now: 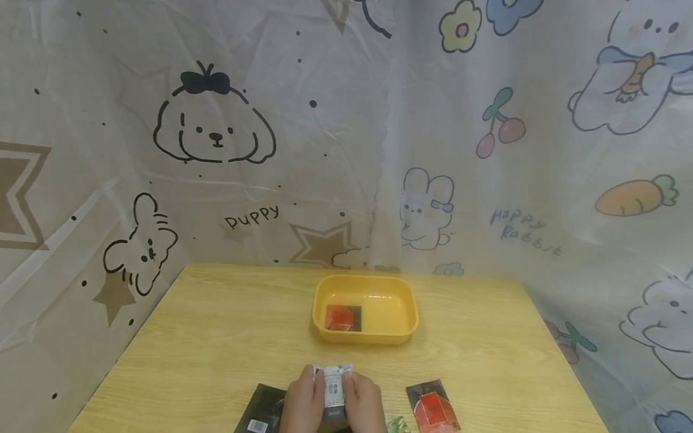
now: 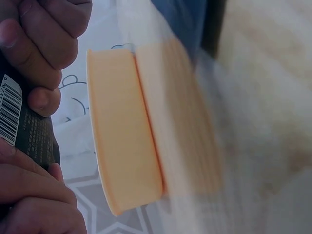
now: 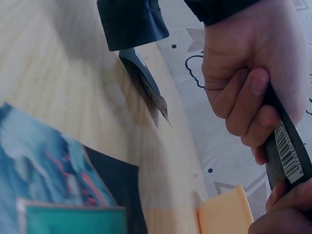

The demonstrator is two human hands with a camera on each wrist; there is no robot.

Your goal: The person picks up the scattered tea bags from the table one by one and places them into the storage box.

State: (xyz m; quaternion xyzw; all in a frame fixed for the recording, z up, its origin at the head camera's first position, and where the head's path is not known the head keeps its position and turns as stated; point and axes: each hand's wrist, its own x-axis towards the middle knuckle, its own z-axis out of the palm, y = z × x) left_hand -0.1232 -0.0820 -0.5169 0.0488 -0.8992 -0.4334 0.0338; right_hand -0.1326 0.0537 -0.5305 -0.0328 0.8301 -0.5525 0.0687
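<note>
Both hands hold a small flat packet (image 1: 334,391) upright over the near middle of the table. My left hand (image 1: 303,402) grips its left edge and my right hand (image 1: 366,404) its right edge, thumbs on the near face. That face is pale with dark print at the top and dark lower down. On the far side, seen from the right wrist, the packet (image 3: 288,151) is black with a white barcode label. Curled fingers press this side from both ends. A black pouch (image 1: 262,404) with a white label lies beside my left hand, partly hidden by it.
Beyond the hands stands a yellow plastic tray (image 1: 364,339) with a red-and-black packet (image 1: 341,319) inside. Another red-and-black packet (image 1: 434,409) lies right of my right hand, near a green packet (image 1: 397,426) cut off by the frame. Patterned curtains (image 1: 325,150) surround the table.
</note>
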